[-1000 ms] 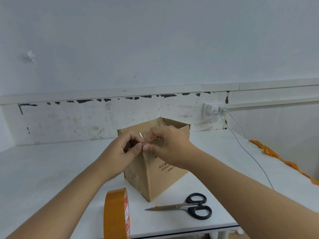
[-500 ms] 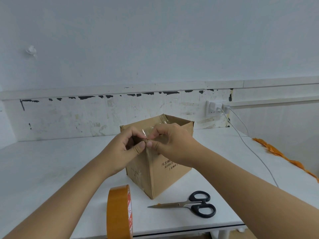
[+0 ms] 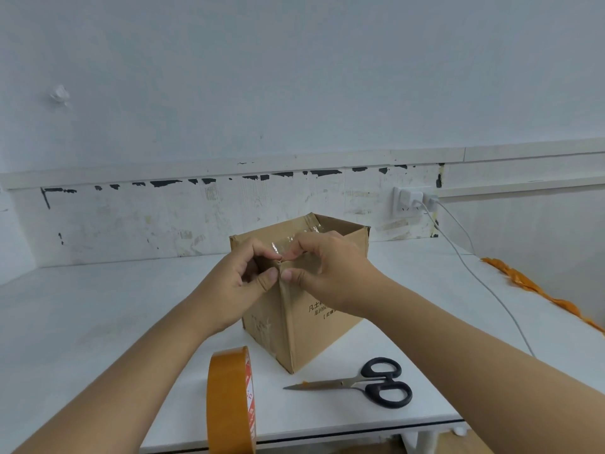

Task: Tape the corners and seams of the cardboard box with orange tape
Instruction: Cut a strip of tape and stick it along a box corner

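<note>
An open cardboard box (image 3: pixel 311 326) stands on the white table (image 3: pixel 98 316), one vertical corner turned toward me. My left hand (image 3: pixel 242 283) and my right hand (image 3: pixel 320 270) meet at the top of that near corner. Each pinches the box rim there between thumb and fingers, thumbs pressed against the outer faces. Glossy tape shows on the rim just behind the fingers. A roll of orange tape (image 3: pixel 229 404) stands on its edge at the table's front, left of the box.
Black-handled scissors (image 3: pixel 363 383) lie shut in front of the box on the right. A white cable (image 3: pixel 484 283) runs from a wall socket (image 3: pixel 407 201) across the table's right side. Crumpled orange tape scraps (image 3: pixel 537 290) lie along the right edge.
Both hands stay pinched on the box's near top corner; the fingers have shifted slightly. The camera has drifted a little, so the box sits further right in view.
</note>
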